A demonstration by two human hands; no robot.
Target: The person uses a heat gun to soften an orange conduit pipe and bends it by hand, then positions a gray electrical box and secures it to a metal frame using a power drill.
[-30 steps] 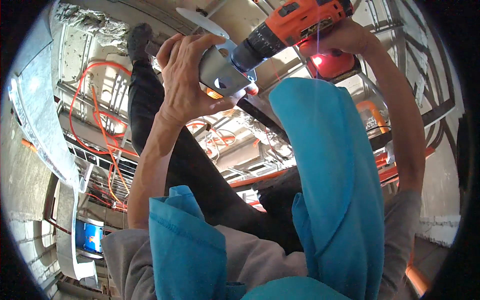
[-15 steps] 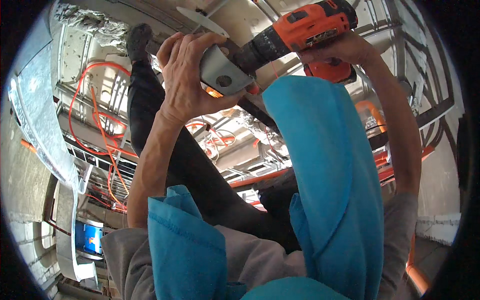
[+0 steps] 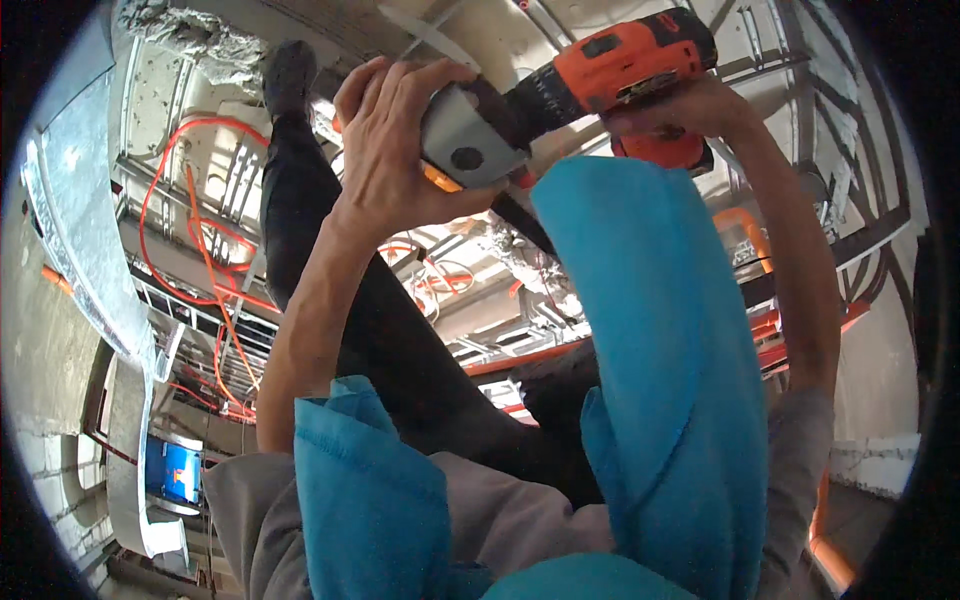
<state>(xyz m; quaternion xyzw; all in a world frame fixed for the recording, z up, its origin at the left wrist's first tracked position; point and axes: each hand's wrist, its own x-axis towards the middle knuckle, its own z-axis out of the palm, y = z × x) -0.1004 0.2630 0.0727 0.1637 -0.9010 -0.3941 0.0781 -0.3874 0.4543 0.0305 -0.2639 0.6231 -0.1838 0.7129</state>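
Note:
My left hand (image 3: 385, 155) is wrapped around a grey metal piece (image 3: 448, 122) with a dark round hole, its thumb along the lower edge. A bit of orange-yellow (image 3: 440, 178) shows just under that piece. In my right hand (image 3: 685, 112) is an orange and black cordless drill (image 3: 625, 65), gripped by its handle and pointing left. The drill's dark chuck overlaps the metal piece's right side. The bit's tip is hidden, so I cannot tell whether it touches the metal.
My outstretched dark-trousered leg (image 3: 400, 340) runs up the middle left. Teal cloth (image 3: 650, 330) hangs before my chest. Red hose (image 3: 145, 210) loops at left near a shiny metal duct (image 3: 85, 190). Orange pipe (image 3: 745, 230) and metal framing lie at right.
My left hand and the grey metal piece have shifted slightly right, closer to the drill. The drill has moved only a little, and the whole view has shifted slightly.

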